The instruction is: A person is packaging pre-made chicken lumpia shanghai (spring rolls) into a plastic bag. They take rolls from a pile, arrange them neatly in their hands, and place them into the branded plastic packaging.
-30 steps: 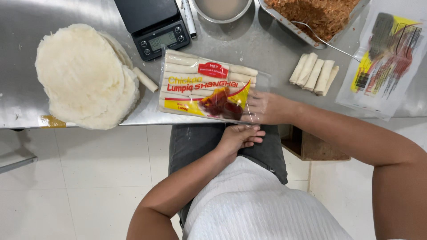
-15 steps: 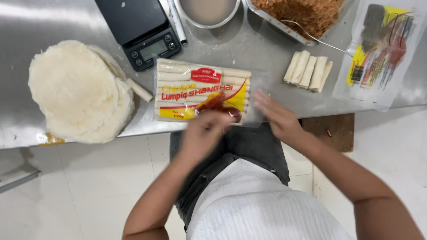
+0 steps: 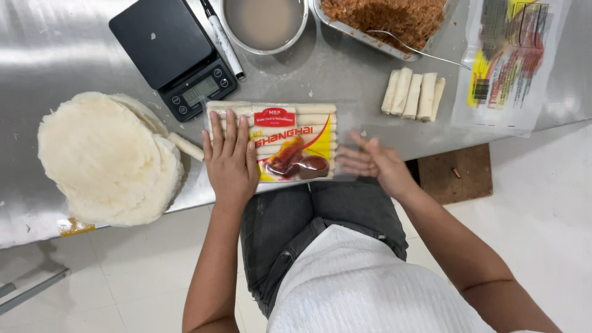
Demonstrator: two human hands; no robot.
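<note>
A clear plastic packet of spring rolls (image 3: 296, 139), printed red and yellow, lies flat at the near edge of the steel table (image 3: 74, 55). My left hand (image 3: 231, 157) rests palm down on the packet's left end, fingers spread. My right hand (image 3: 373, 161) is at the packet's right end, fingers apart and blurred, touching or just off its clear edge. Neither hand grips anything.
A stack of round white wrappers (image 3: 105, 157) lies left, with one loose roll (image 3: 186, 147) beside it. A black scale (image 3: 176, 55), a marker (image 3: 223, 40), a bowl of liquid (image 3: 265, 21), a tray of filling (image 3: 385, 21), several rolled pieces (image 3: 413, 94) and an empty printed bag (image 3: 505, 61) stand behind.
My left hand rose from my lap and came down flat on the packet's left end. My right hand shifted from the packet's near edge to its right end.
</note>
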